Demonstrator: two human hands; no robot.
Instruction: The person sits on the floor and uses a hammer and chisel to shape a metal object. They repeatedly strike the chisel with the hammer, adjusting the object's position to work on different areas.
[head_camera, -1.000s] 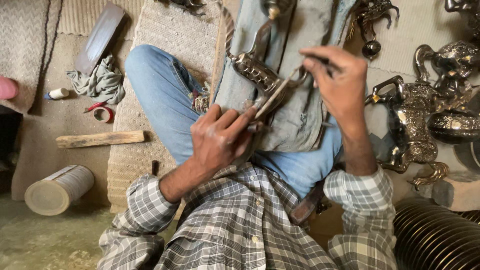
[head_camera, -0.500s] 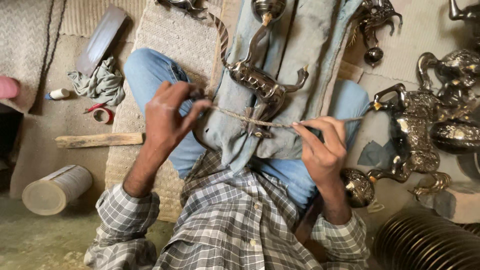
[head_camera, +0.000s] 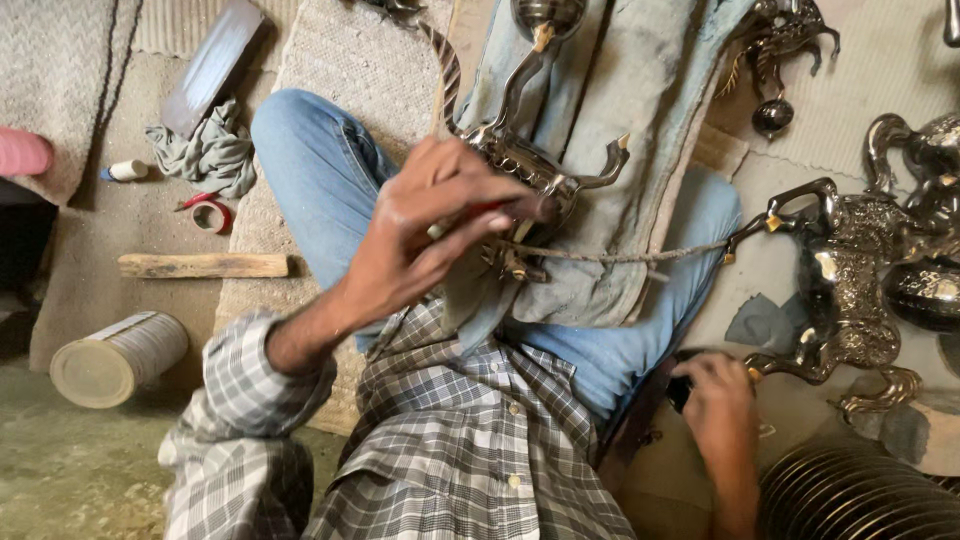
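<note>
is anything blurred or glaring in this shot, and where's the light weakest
Head view: the left hand is smeared by motion blur, so what its fingers pinch is unclear; the right hand is softer too. Bright glare spots sit on the silver horse figure at right. The floor beside the tin can at lower left is dimmest, while the grey cloth over the lap is evenly lit.

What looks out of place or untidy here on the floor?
A pale tin can lies tipped on its side at the left. A grey rag sits crumpled beside a tape roll. Nothing looks spilled.
</note>
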